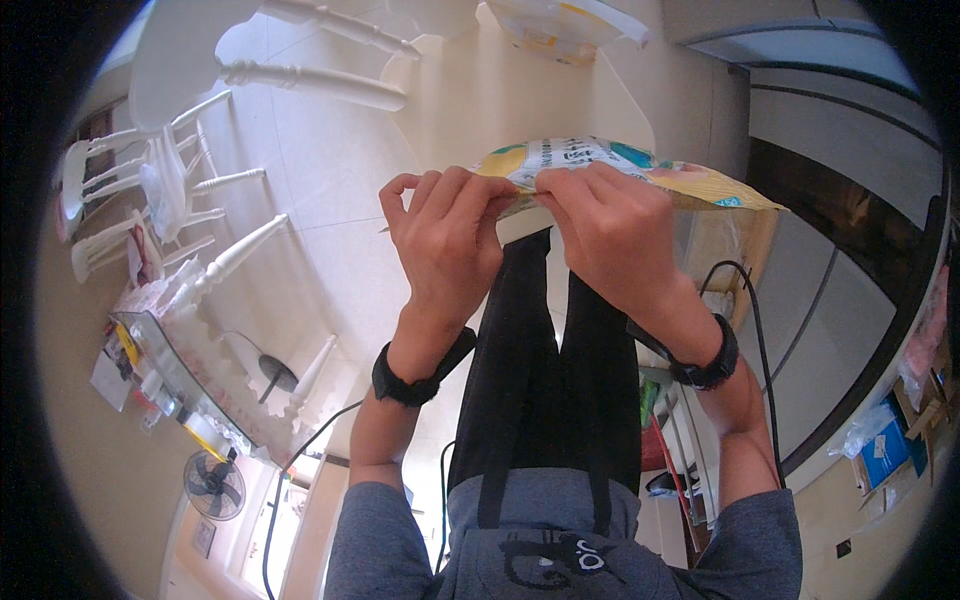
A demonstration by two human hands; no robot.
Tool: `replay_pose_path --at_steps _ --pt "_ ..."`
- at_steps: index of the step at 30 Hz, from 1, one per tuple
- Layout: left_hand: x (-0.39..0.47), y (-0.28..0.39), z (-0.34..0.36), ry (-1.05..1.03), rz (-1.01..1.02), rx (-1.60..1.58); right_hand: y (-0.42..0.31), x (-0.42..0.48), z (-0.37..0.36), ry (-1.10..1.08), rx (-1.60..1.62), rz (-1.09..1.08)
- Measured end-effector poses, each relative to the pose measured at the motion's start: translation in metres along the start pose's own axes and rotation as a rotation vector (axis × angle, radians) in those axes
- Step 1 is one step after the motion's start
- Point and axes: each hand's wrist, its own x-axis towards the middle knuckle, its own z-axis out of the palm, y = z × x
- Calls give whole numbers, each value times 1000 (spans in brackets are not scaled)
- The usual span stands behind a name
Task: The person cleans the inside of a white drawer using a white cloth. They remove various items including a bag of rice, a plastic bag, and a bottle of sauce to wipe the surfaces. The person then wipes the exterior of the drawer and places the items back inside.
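A yellow printed plastic packet (630, 161) with white and teal patches is held up in front of me, between both hands. My left hand (450, 217) pinches its near edge from the left. My right hand (611, 225) grips the same edge just beside it, knuckles upward. The fingertips of the two hands are close together. Most of the packet lies beyond the fingers, so its far side is hidden. Each wrist wears a black strap.
White turned-leg chairs (172, 180) stand at the left, near a glass-topped table (187, 382) with items on it. A pale surface bearing another plastic packet (555, 30) lies ahead. Black cables (757, 315) run beside both arms. A fan (214, 484) is at the lower left.
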Motion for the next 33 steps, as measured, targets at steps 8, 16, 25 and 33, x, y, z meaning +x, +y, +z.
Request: replay_pose_path --at_steps 8,16,25,33 --pt "3 8 2 -31 65 -46 5 -4 0 5 2 -20" --pt "4 8 1 -56 16 -10 -2 -14 -25 -70 -125 201" --pt "8 16 9 -16 77 -72 6 -17 -25 -15 -65 154" --pt "16 25 15 -55 98 -47 11 -25 -24 70 -24 148"
